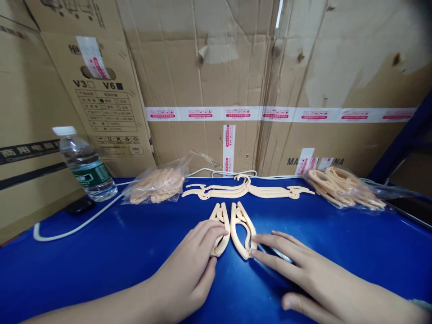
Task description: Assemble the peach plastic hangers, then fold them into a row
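Two folded peach-coloured folding hangers (238, 245) lie side by side on the blue table, narrow ends pointing away from me. My left hand (192, 256) is closed over the left folded hanger (227, 225), its fingers across the outer side and the thumb at the near end. Fingers apart, my right hand (297, 265) touches the outer edge of the right hanger with two fingertips; its thumb stays off it. Just beyond, unfolded hangers (270, 192) lie together with their hooks toward the cardboard.
Clear bags of folded hangers lie at the left (158, 184) and right (347, 186). A water bottle (88, 166) stands far left beside a small black object (80, 205). A white cable (77, 229) runs across the table. Cardboard (202, 81) walls the back; a dark flat device (411, 210) lies far right.
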